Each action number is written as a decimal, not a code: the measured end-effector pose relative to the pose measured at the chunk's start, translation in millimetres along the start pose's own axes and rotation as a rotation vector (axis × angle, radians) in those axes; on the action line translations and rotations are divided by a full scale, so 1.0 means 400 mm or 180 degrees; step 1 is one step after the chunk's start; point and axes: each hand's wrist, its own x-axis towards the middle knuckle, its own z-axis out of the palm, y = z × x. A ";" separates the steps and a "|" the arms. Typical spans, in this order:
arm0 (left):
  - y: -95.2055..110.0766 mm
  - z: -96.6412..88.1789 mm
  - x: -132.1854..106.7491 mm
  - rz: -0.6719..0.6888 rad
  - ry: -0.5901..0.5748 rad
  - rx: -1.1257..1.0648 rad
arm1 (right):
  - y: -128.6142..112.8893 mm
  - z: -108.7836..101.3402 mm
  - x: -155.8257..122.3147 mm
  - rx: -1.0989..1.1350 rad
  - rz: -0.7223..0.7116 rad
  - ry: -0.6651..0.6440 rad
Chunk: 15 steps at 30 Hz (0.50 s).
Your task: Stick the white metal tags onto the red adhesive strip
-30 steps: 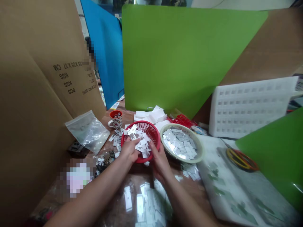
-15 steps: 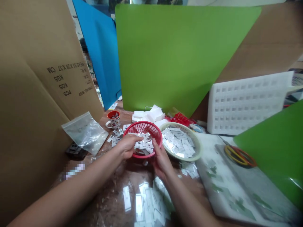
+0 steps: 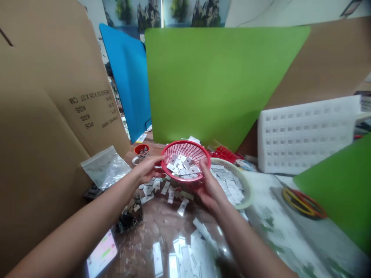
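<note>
Red basket (image 3: 185, 150) just below view centre, at six o'clock; our left hand (image 3: 151, 168) grips it at nine, right hand (image 3: 211, 187) at four. If one hold slips, basket may tip, spilling loose tags (image 3: 183, 166) across tabletop (image 3: 153, 222).

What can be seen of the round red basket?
The round red basket, plastic by its look, has slotted walls and a solid rim. Flat white-and-grey pieces lie heaped inside. The left hand and right hand hold its opposite sides. It seems raised, open side up, above the brown tabletop, left of the pale round basket.
</note>
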 end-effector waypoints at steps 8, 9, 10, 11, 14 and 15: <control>0.221 -0.091 0.034 0.0215 0.0508 -0.0509 | -0.078 0.113 0.102 -0.0646 -0.0090 -0.0443; 0.247 -0.111 0.037 0.0273 0.0673 -0.0555 | -0.071 0.113 0.106 -0.0715 -0.0163 -0.0482; 0.268 -0.129 0.042 0.0325 0.0833 -0.0582 | -0.060 0.108 0.108 -0.0746 -0.0213 -0.0513; 0.284 -0.143 0.052 0.0378 0.0996 -0.0591 | -0.045 0.099 0.106 -0.0729 -0.0221 -0.0546; 0.305 -0.159 0.108 0.0555 0.1477 -0.0555 | 0.010 0.061 0.090 -0.0471 0.0000 -0.0515; 0.306 -0.157 0.132 0.0621 0.1621 -0.0536 | 0.027 0.047 0.083 -0.0359 0.0108 -0.0482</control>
